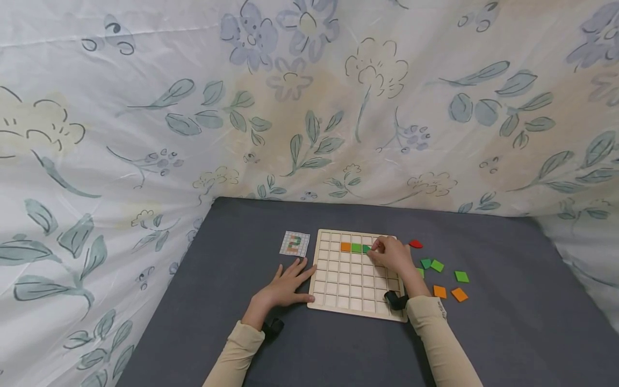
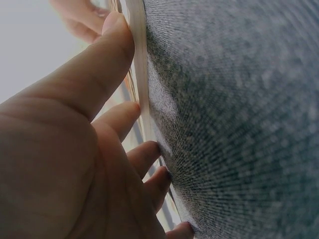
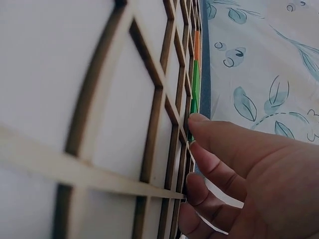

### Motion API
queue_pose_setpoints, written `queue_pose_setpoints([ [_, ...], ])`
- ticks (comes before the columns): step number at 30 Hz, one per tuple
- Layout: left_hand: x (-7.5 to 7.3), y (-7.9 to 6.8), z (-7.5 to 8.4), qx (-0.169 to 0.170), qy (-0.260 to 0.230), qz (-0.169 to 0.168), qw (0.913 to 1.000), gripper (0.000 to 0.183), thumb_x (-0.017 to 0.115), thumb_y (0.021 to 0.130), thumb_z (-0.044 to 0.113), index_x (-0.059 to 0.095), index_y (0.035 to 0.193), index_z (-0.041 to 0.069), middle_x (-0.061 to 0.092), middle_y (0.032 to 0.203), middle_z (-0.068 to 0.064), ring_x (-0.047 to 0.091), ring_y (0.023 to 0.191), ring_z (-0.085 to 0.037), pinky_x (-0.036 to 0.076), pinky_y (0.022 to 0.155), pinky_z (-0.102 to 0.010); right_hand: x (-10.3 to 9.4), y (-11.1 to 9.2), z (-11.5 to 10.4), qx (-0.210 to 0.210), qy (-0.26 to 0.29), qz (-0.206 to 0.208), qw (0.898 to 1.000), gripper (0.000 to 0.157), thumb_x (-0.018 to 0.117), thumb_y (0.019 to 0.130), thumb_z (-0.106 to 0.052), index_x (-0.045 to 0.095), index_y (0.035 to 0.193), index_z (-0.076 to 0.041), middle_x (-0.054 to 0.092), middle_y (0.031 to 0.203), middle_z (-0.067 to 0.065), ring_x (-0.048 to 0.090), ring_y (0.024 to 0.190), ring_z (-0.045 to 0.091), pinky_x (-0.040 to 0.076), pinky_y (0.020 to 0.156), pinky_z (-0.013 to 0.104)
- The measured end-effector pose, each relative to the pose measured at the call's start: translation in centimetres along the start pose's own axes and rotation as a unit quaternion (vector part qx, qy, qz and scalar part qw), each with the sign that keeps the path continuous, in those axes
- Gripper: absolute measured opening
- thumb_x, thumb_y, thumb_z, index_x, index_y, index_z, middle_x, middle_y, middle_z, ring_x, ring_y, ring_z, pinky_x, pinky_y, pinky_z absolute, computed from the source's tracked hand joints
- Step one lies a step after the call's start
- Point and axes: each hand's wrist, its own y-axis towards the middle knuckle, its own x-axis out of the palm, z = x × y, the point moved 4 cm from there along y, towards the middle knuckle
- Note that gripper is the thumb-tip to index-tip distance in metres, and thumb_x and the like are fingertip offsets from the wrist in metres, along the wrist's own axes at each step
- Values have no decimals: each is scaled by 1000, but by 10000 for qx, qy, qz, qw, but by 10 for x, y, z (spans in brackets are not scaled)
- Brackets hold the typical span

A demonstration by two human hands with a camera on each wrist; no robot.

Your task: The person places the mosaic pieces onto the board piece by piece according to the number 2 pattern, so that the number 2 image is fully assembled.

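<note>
A wooden grid board lies on the dark cloth, with an orange tile and a light green tile set side by side near its far edge. Right beside them, my right hand pinches a dark green tile between thumb and fingertips. The right wrist view shows the thumb tip on the green at the board's surface. My left hand lies spread at the board's left side, its thumb against the wooden edge.
A small printed pattern card lies left of the board. Loose tiles are scattered to the right: a red piece, a dark green one, several light green ones and two orange ones. Floral fabric hangs behind.
</note>
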Motion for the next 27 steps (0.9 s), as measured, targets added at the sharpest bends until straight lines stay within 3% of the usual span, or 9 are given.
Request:
queue_pose_setpoints([
  [13,-3,-2,4,76,-56,-2,10000,77,60,86,46,25,149,18,14,154,-15,6,143,-34,2,108,-65,-4,-1,4,127,214,-121,9996,18,69,83,-30,64,87,-13,59,84,4,53,78,21,32,77,49],
  [20,-2,-2,4,83,-56,17,9999,77,60,86,46,25,148,17,14,154,-15,7,142,-35,3,107,-65,-9,-5,8,76,169,7,9998,17,67,86,-28,64,90,-12,59,83,5,53,75,20,32,74,46],
  [27,0,-1,2,50,-2,13,10000,77,60,86,47,25,149,18,14,155,-14,7,143,-33,3,108,-65,-16,-10,19,10,229,154,9996,18,65,87,-27,64,92,-10,58,83,6,53,74,20,31,75,51],
])
